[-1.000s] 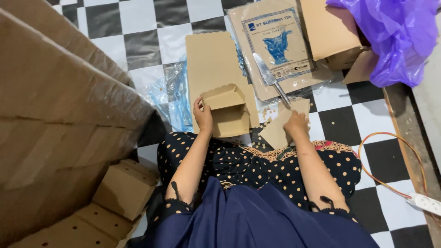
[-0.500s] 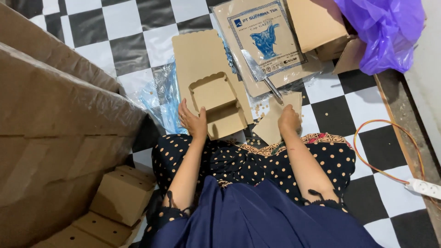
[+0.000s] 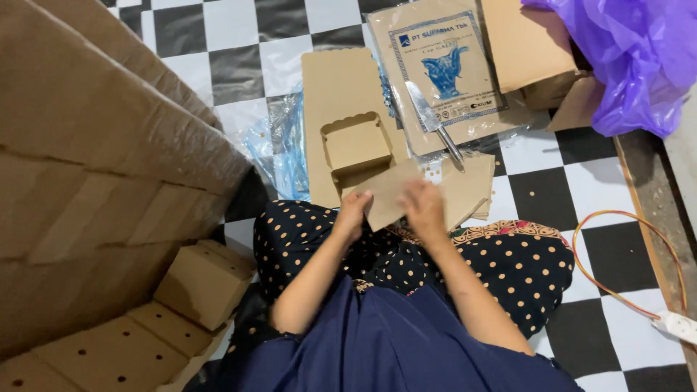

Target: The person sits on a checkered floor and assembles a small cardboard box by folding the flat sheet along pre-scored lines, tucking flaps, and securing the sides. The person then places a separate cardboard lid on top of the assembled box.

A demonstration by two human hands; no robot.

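Observation:
Both hands hold one flat brown cardboard blank (image 3: 390,194) above my lap. My left hand (image 3: 353,212) grips its lower left edge and my right hand (image 3: 425,209) covers its right side. Just beyond it sits a small folded cardboard box (image 3: 356,145), open at the top, resting on a tall flat cardboard sheet (image 3: 341,80). A short stack of flat blanks (image 3: 472,185) lies to the right of my hands. A metal knife (image 3: 432,120) rests on a plastic-wrapped pack of brown sheets (image 3: 443,72).
Large cardboard cartons (image 3: 94,160) fill the left, with finished small boxes (image 3: 203,283) below them. A purple plastic bag (image 3: 624,58) lies top right over an open carton (image 3: 537,51). An orange cable (image 3: 624,268) runs to a white power strip (image 3: 679,325). Blue-tinted plastic wrap (image 3: 279,149) lies on the checkered floor.
My left hand has left the small folded box, which now stands on the flat sheet. My right hand lifted a flat blank off the stack, and both hands now hold it.

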